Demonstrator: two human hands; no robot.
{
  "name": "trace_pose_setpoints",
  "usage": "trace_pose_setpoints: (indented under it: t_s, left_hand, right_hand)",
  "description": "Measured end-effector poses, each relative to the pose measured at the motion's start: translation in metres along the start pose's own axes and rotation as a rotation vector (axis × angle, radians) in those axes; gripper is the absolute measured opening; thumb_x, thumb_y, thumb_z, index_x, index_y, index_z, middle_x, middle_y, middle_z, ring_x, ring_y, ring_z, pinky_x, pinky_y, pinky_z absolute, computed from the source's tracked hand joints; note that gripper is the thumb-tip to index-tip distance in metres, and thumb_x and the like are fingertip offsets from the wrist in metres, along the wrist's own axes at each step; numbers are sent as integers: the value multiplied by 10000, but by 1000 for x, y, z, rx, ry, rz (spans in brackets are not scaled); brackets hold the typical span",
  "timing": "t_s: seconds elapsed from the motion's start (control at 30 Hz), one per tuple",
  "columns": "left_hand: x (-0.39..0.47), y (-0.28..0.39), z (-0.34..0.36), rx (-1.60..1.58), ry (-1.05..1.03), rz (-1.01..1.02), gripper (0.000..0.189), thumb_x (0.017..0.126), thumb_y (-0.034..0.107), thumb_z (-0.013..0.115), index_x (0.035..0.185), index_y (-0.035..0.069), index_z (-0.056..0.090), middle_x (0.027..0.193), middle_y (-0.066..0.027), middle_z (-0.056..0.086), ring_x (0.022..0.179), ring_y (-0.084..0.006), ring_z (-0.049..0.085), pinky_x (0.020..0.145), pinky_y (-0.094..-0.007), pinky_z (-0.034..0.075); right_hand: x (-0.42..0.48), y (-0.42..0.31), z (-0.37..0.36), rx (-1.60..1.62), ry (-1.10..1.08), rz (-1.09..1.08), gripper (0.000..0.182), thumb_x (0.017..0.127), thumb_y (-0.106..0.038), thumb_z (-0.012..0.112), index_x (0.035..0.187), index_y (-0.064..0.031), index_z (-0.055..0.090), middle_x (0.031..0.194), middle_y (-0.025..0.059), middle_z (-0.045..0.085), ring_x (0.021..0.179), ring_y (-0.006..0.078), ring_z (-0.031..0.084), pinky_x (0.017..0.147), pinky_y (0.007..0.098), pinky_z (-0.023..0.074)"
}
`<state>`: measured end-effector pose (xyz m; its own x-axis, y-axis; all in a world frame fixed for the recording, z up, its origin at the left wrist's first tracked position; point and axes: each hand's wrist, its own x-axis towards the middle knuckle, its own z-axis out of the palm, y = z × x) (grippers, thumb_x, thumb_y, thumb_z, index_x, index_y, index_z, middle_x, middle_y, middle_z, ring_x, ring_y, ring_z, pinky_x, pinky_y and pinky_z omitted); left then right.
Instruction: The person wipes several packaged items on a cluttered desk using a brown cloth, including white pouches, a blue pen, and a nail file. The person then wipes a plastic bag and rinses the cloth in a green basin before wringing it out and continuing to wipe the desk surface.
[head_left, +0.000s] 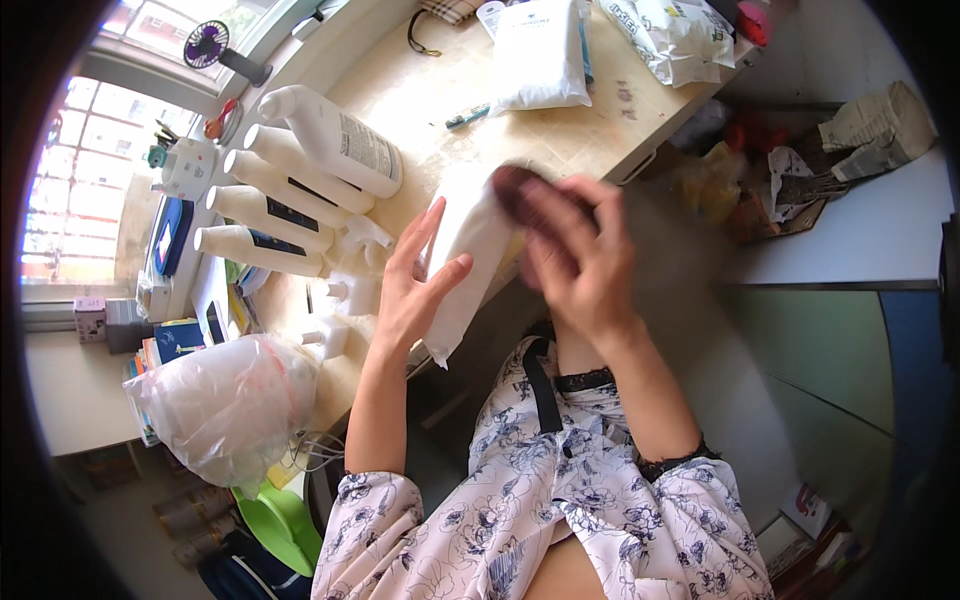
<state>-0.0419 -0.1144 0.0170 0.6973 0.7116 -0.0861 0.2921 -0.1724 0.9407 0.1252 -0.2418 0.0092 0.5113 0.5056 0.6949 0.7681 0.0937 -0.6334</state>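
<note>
My left hand (420, 277) lies against the near-left side of a white soft package (471, 259) at the desk's edge, with thumb and fingers spread along it. Held in my right hand (589, 262) is a dark reddish-brown oval object (525, 191), blurred by motion, over the package's right side; it may be a brush, but I cannot tell. Left of the package, several white bottles (277, 251) with dark labels stand in a row, beside a larger white bottle (345, 139) with printed text. A white spray trigger head (366, 236) is close to them.
White pump tops (326, 335) and a clear plastic bag (232, 405) sit on the left. A white packet (536, 60) lies at the back of the desk (427, 82), near a blue pen-like item (469, 117). A small fan (217, 49) stands by the window. A green plastic item (281, 525) is lower left.
</note>
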Motion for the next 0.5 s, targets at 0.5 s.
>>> trace_pose_setpoints:
  t_s: [0.5]
  left_hand:
    - [-34, 4, -1, -198, -69, -209, 664, 826, 245, 665, 1405, 8, 440, 1436, -175, 420, 1302, -240, 428, 1060, -352, 352]
  right_hand:
    - [12, 9, 24, -395, -203, 70, 415, 764, -133, 729, 1160, -239, 667, 1093, 44, 532, 935, 257, 593, 729, 369, 577]
